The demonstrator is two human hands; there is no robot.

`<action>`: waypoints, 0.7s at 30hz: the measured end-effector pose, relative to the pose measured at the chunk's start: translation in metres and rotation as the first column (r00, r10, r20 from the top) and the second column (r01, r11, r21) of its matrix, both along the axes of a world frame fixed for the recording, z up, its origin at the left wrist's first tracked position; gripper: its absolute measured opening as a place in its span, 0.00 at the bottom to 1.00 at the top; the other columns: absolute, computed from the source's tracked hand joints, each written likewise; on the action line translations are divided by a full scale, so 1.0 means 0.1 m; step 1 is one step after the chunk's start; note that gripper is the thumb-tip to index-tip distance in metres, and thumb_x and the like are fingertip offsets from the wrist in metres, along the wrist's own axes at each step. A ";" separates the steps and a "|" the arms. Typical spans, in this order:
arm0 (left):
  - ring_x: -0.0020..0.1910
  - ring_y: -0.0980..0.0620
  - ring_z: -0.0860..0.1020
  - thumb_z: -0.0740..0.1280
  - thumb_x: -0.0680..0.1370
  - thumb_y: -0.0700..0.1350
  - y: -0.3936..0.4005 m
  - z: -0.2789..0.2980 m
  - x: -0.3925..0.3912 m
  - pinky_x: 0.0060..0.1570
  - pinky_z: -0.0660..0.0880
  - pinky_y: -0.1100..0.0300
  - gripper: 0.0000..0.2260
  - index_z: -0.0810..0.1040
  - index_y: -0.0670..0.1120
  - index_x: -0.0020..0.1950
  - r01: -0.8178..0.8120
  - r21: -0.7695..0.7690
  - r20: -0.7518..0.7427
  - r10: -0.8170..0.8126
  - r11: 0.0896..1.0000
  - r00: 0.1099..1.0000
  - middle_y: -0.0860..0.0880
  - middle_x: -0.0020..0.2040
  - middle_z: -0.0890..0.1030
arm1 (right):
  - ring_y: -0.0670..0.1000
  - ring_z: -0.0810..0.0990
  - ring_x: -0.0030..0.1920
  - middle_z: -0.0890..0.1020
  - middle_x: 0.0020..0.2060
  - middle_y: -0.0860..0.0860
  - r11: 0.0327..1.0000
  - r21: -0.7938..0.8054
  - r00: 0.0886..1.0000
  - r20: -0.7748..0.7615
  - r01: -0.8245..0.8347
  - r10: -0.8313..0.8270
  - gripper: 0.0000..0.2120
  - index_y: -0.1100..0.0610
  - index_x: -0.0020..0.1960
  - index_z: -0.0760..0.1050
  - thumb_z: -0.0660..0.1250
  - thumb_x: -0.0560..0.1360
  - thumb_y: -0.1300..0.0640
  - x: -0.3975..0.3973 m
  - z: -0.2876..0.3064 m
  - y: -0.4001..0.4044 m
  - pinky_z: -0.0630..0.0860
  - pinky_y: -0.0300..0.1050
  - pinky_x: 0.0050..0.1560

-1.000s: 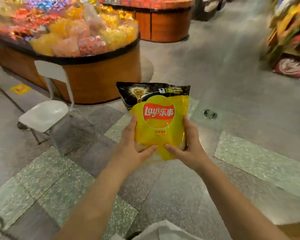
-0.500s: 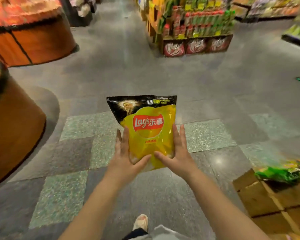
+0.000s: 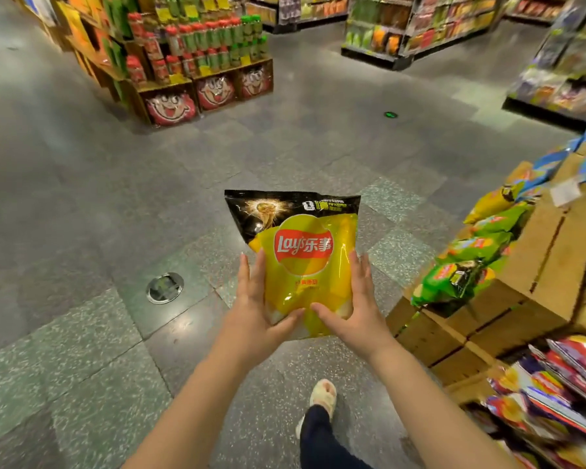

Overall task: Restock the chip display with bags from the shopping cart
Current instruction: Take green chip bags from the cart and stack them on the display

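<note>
A yellow Lay's chip bag (image 3: 301, 252) with a black top stands upright in front of me, above the tiled floor. My left hand (image 3: 256, 309) holds its lower left side, thumb across the front and fingers behind. My right hand (image 3: 356, 306) holds the lower right side the same way. To the right stands the chip display (image 3: 535, 265) of stacked cardboard boxes, with green and yellow chip bags (image 3: 460, 272) lying along its edge. The shopping cart is out of view.
More snack bags (image 3: 562, 384) fill a low shelf at the bottom right. A stand of red and green bottles (image 3: 200, 52) is at the back left, and store shelves (image 3: 413, 32) line the back. A round floor socket (image 3: 164, 287) sits to the left. My foot (image 3: 323, 397) steps forward.
The view has swung right from the round candy bins to the aisle and the chip display. Both hands have kept the same hold on the bag.
</note>
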State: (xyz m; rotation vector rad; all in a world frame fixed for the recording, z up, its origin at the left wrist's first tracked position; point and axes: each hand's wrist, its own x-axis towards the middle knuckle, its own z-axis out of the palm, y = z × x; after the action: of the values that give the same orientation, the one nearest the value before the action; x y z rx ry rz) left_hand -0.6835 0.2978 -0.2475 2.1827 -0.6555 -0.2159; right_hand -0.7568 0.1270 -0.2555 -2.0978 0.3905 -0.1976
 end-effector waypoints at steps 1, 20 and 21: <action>0.68 0.64 0.47 0.73 0.71 0.55 -0.16 -0.01 0.16 0.64 0.55 0.64 0.48 0.31 0.73 0.63 0.029 -0.008 0.009 -0.029 1.000 1.000 0.53 0.78 0.36 | 0.36 0.36 0.68 0.33 0.74 0.41 0.999 0.002 0.999 0.007 0.032 -0.032 0.47 0.29 0.64 0.32 0.70 0.72 0.46 0.10 -0.01 -0.13 0.48 0.41 0.68; 0.74 0.51 0.58 0.73 0.71 0.56 -3.14 0.13 2.96 0.66 0.63 0.58 0.45 0.34 0.72 0.63 0.345 0.023 0.031 -0.346 0.938 0.938 0.53 0.79 0.39 | 0.42 0.39 0.75 0.37 0.76 0.44 0.928 0.041 0.924 0.086 0.371 -0.373 0.48 0.35 0.70 0.34 0.72 0.71 0.48 2.41 0.00 -2.77 0.48 0.40 0.68; 0.74 0.50 0.58 0.73 0.71 0.56 -3.32 0.09 3.12 0.66 0.64 0.57 0.45 0.34 0.72 0.62 0.369 0.028 0.027 -0.369 0.929 0.929 0.53 0.79 0.39 | 0.42 0.40 0.75 0.37 0.76 0.44 0.918 0.043 0.915 0.077 0.394 -0.397 0.48 0.35 0.70 0.34 0.72 0.71 0.48 2.55 -0.03 -2.93 0.48 0.40 0.68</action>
State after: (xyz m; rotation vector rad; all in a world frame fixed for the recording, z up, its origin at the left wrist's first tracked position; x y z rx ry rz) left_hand -0.3710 -0.0346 -0.2380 2.0710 -1.0865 -0.3871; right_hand -0.5017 -0.1660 -0.2588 -1.9571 0.7625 -0.5144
